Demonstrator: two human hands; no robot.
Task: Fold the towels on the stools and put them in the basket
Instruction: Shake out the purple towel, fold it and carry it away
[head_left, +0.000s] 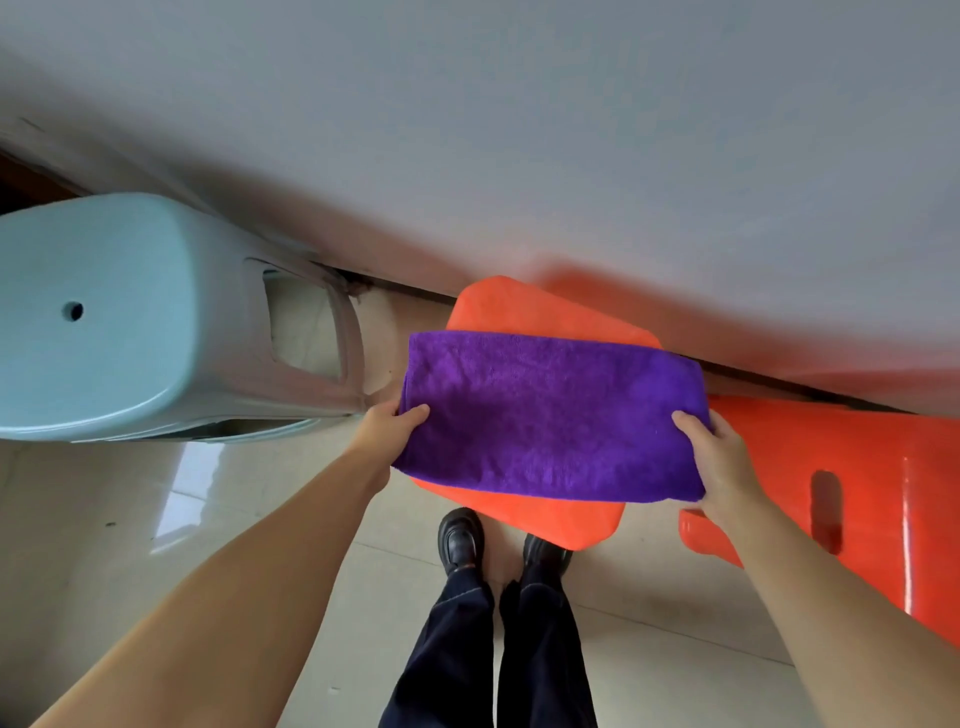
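The purple towel (550, 415) lies on the orange stool (519, 312), apparently folded at least once; the left hand (387, 423) and right hand (719, 460) each grip an end. Further folding and basketing remain; no basket in view.

Purple towel (550, 415): soft cloth, short fuzzy pile, matt. Orange stool (519, 317) under it and second orange stool (883, 467) to the right: moulded plastic, the right one glossy with bright highlights; pale blue stool (104, 312) smooth plastic, satin sheen. Floor (104, 519): polished tile, reflective; black shoes (460, 540) shiny, leather-like.
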